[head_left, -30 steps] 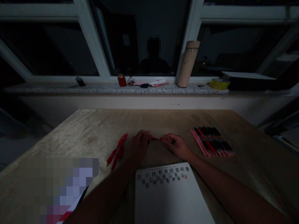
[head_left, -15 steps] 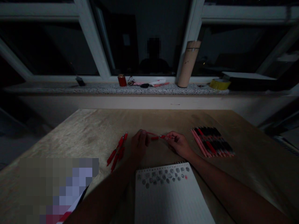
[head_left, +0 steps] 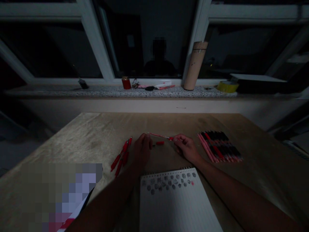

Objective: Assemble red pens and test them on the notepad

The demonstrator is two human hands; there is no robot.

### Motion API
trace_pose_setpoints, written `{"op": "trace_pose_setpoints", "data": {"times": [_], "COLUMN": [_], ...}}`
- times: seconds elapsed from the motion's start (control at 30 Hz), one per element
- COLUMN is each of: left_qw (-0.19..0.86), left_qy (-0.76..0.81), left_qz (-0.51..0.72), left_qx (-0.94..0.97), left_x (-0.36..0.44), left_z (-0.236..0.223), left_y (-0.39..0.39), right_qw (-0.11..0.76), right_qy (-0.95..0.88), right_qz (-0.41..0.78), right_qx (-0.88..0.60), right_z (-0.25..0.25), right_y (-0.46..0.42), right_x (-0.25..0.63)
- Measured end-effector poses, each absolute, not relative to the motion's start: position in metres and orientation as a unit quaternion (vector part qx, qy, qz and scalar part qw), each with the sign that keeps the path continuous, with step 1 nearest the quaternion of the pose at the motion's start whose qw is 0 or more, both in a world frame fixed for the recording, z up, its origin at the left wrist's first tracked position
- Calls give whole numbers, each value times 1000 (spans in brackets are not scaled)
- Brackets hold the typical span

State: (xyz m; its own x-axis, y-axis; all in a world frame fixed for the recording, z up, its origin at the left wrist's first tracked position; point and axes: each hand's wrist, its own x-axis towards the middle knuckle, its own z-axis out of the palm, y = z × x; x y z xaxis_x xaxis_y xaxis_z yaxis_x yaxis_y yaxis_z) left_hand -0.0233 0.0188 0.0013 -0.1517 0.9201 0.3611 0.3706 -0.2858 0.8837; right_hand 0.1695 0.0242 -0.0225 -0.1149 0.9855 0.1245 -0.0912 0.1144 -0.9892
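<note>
The scene is dim. My right hand pinches a thin red pen refill that points left over the wooden table. Closed around a small part, my left hand has its fingertips near the refill's left tip; what it holds is too dark to name. A short red piece lies on the table between the hands. Three red pens lie left of my left hand. A spiral notepad with scribbled dots sits below the hands.
A row of several red and black pens lies at the right. On the stone windowsill stand a red can, a cardboard tube, a yellow tape roll and small clutter. A blurred patch covers the lower left.
The hands have drawn apart. The refill now shows full length in my right hand, and a short red piece has come to lie on the table between them.
</note>
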Motion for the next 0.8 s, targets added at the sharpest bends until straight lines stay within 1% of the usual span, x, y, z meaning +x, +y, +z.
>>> {"op": "trace_pose_setpoints", "data": {"times": [0.17, 0.33, 0.47, 0.6, 0.7, 0.8], "left_qw": [259, 263, 266, 297, 292, 257], "left_qy": [533, 541, 538, 501, 480, 504], "left_qz": [547, 548, 543, 509, 504, 489], "left_qx": [591, 581, 588, 634, 656, 664], "left_x": [-25, -25, -24, -23, -22, -23], "left_z": [0, 2, 5, 3, -3, -9], "left_y": [22, 23, 20, 20, 22, 25], "right_qw": [514, 473, 431, 393, 409, 439], "right_qy": [-542, -583, -661, -724, -711, -679], "right_qz": [522, 520, 468, 402, 395, 401], "right_qx": [-412, -407, -398, -400, -413, -429], "right_z": [-23, -27, -27, -26, -27, -27], "right_y": [25, 24, 21, 18, 18, 20], "right_x": [171, 171, 169, 167, 167, 167]}}
